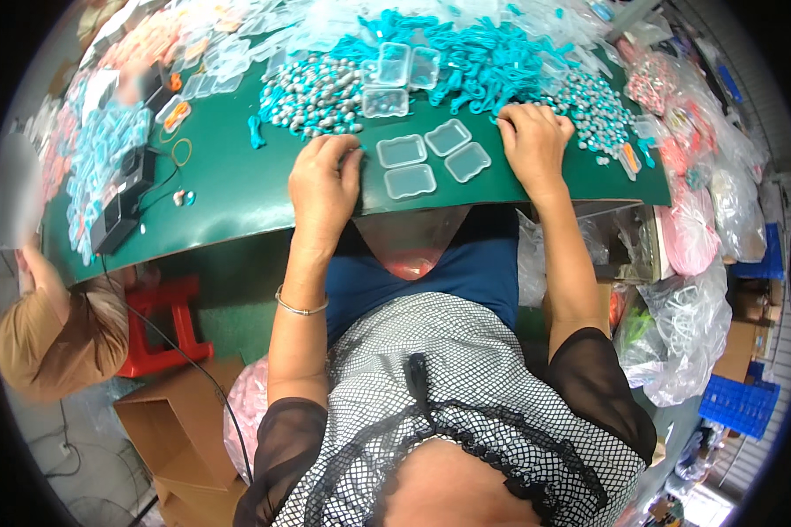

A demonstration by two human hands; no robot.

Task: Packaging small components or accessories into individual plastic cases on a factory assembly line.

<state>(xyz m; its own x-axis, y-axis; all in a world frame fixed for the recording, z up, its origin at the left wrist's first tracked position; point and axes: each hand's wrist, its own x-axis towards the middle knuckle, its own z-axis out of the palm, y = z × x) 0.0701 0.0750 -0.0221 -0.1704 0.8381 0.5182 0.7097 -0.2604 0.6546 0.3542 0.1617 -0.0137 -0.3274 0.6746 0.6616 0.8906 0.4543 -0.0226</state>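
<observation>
My left hand (325,180) rests at the near edge of a pile of small round grey-and-teal pieces (312,92). Its fingers are curled together, and whatever may be in them is hidden. Over on the right, my right hand (534,145) reaches to the front of a heap of teal cords (488,70), beside a second pile of small round pieces (596,105). Those fingers are also bent closed, with their contents out of sight. Between the hands lie several shallow clear plastic cases (410,182). More clear cases (394,64) are stacked at the cord heap.
Black boxes (114,224) with a cable stand on the green table (228,198) at left, near light-blue pieces (105,140). A clear bag (411,237) hangs at the table edge before my lap. Another person's sleeve (61,342) and a red stool (171,329) are at left.
</observation>
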